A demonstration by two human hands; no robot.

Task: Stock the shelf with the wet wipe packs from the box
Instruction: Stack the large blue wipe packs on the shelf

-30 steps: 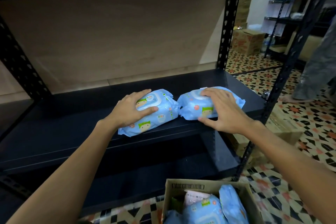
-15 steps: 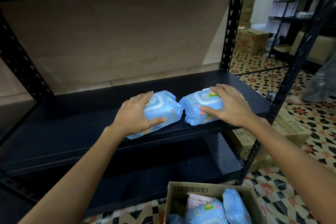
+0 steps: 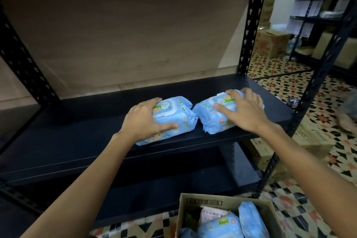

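Note:
Two light-blue wet wipe packs lie side by side on the dark shelf board (image 3: 77, 141), their ends touching. My left hand (image 3: 144, 121) grips the left pack (image 3: 173, 116), fingers over its top and thumb along its front side. My right hand (image 3: 243, 110) covers the right pack (image 3: 208, 116), fingers curled over its far edge and thumb on its top. Below, at the bottom edge, an open cardboard box (image 3: 202, 202) holds several more blue packs (image 3: 251, 220) and a pale pink one.
Black perforated uprights (image 3: 251, 25) frame the rack, and a lower shelf (image 3: 154, 193) sits under the board. Patterned tile floor (image 3: 289, 79) lies to the right, with cardboard boxes (image 3: 270, 42), another rack (image 3: 316, 6) and flat cartons beside the post.
Both hands have pushed the two packs a little deeper onto the shelf, turning their lids up toward me. The right pack now stands more upright under my right hand.

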